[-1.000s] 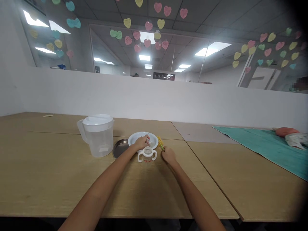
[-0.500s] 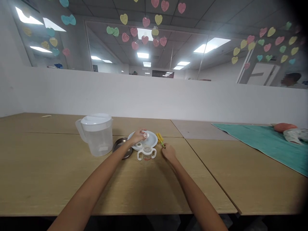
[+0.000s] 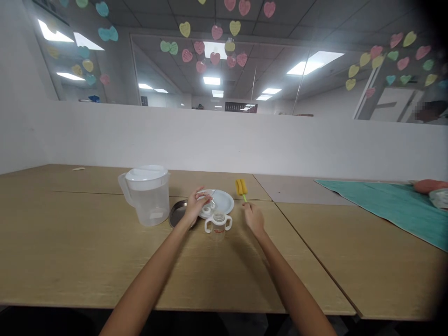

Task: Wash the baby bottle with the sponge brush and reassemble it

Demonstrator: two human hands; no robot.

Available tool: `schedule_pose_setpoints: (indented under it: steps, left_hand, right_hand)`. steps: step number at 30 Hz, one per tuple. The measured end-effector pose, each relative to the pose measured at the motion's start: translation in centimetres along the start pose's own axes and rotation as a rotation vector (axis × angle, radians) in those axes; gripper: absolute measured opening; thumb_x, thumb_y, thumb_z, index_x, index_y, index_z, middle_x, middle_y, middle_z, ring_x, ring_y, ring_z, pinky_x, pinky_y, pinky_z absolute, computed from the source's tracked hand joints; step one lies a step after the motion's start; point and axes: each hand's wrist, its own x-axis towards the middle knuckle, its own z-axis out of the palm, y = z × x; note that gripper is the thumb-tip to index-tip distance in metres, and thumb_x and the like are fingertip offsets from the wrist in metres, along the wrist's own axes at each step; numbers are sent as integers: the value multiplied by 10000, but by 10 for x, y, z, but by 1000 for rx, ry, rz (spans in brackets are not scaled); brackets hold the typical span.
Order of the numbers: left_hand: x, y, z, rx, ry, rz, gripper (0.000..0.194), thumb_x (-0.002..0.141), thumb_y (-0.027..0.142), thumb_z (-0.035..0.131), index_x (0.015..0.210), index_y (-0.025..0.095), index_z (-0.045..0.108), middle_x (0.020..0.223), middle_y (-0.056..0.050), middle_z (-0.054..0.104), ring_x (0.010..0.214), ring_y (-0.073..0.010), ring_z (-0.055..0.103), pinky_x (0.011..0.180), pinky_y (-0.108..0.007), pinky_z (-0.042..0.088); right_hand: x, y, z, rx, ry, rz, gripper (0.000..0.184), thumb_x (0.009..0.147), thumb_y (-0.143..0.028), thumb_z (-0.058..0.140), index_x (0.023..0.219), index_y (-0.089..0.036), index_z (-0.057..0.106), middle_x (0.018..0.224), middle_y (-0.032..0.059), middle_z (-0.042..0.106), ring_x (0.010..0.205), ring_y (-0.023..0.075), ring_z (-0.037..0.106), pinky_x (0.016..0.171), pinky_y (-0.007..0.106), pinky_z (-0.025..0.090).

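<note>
My left hand (image 3: 196, 205) is over the left side of a white plate (image 3: 227, 203), its fingers closed around a small clear cap (image 3: 212, 204). Below it on the plate lies a white ring-shaped piece (image 3: 206, 211). My right hand (image 3: 254, 218) grips the green handle of a bottle brush (image 3: 241, 187), whose yellow sponge head points up and away from me. Between the hands, in front of the plate, a clear baby bottle (image 3: 219, 228) stands upright without a lid. It has two white side handles and red lettering.
A round metal dish (image 3: 177, 213) sits left of the plate, partly behind my left arm. Farther left stands a clear pitcher (image 3: 150, 200) with a white lid. A green cloth (image 3: 381, 200) covers the table at right. A wall with windows rises behind.
My right hand has raised the brush, so its yellow head now stands more upright and apart from the plate. My left hand has turned and lowered the clear cap slightly. The view shifted a little.
</note>
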Motion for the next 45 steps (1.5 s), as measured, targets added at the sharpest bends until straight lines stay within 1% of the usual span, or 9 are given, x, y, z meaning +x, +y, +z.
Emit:
schedule_pose_setpoints:
  steps: [5,9,12,15,22,28,33,36,45]
  left_hand:
    - [-5,-8,-5,50,48,52,505,596,321,747,1015,163,513,803,-18,656,647,-106,623,679,-257,497]
    - [-6,-16,-9,99,42,58,430,572,358,749,856,155,498,752,-22,652,610,-115,609,568,-233,486]
    - [-8,-17,-12,120,41,106,377,585,360,734,799,158,500,715,-4,631,598,-116,604,526,-217,475]
    - [-10,-14,-14,88,62,114,351,579,301,735,803,157,506,693,6,630,585,-107,604,549,-214,482]
    - [-11,-8,-14,-94,94,5,401,553,208,735,857,175,476,694,6,659,651,-136,646,699,-284,508]
    - [-7,-10,-19,-196,137,-11,376,535,166,736,838,155,515,734,5,657,653,-91,620,659,-199,471]
    - [-7,-5,-22,-283,149,-61,314,576,168,734,812,162,527,749,18,645,696,-70,612,671,-176,470]
    - [-8,0,-21,-299,168,-96,285,606,151,717,816,171,526,765,10,653,701,-86,620,685,-213,490]
    - [-6,1,-23,-300,201,-152,272,630,163,713,843,177,544,833,-17,680,753,-124,646,704,-262,515]
  right_hand:
    - [-10,-5,6,-25,87,-166,360,852,-236,337,1044,-195,639,798,62,683,688,165,582,582,222,342]
    - [-16,-9,10,-53,160,-432,375,875,-233,337,1170,-186,565,902,62,671,764,160,586,654,219,389]
    - [-20,-11,12,-70,126,-652,396,911,-251,305,1251,-222,506,942,49,651,779,140,584,675,202,408]
    - [-21,-9,15,-203,72,-768,406,912,-236,316,1283,-251,483,878,48,633,724,129,571,623,187,398]
    - [-22,-7,19,-315,111,-706,417,890,-203,343,1272,-251,503,835,58,612,689,133,540,596,197,380]
    - [-33,-16,12,-114,199,-637,331,874,-284,408,1115,-263,635,793,40,607,714,124,541,624,194,364]
    - [-35,-20,-1,96,154,-540,357,887,-370,384,1086,-238,649,816,28,605,714,118,560,640,196,384]
    - [-34,-20,-2,113,143,-494,358,896,-360,366,1070,-246,657,822,20,610,708,111,564,639,194,385]
    - [-21,-9,9,-131,134,-638,314,894,-331,408,1105,-291,638,828,33,599,733,118,532,646,207,351]
